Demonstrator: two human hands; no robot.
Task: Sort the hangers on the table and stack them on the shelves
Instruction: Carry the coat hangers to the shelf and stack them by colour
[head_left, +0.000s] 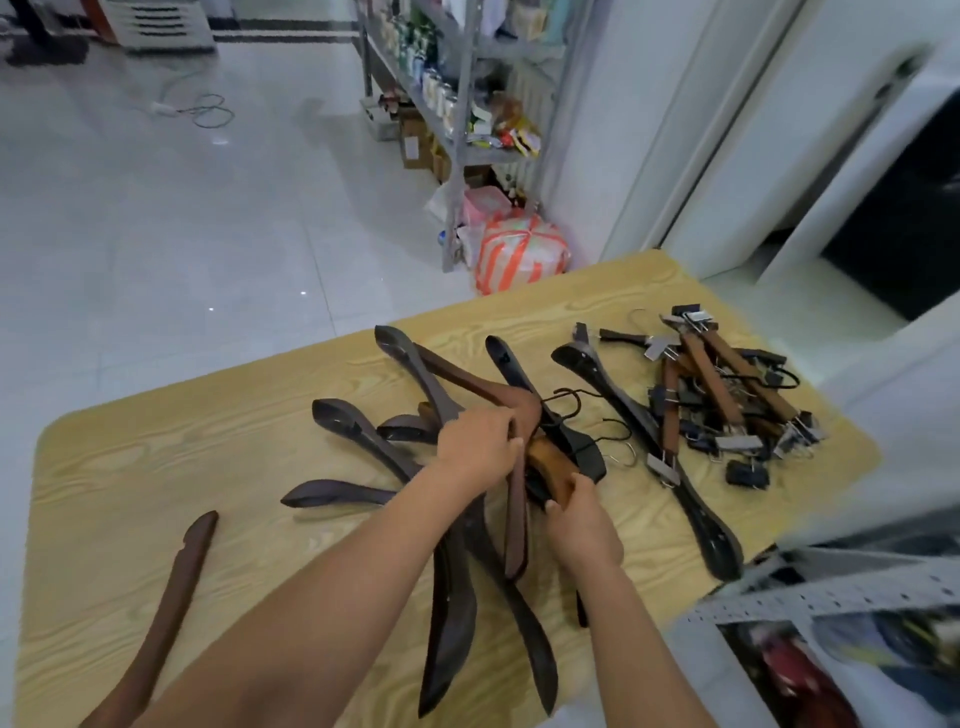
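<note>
Hangers (452, 613) are heaped at the middle of the table (130, 467), dark wooden ones fanned out. The neck of a red-brown hanger (517, 519) is gripped by the left hand (478, 441); a lighter hanger (550, 462) just beside it is clasped by the right hand (579, 525). Clip hangers (727, 395) are piled near the right edge. One brown hanger (176, 582) lies apart at the left. Shelves (460, 156) are seen beyond the table.
</note>
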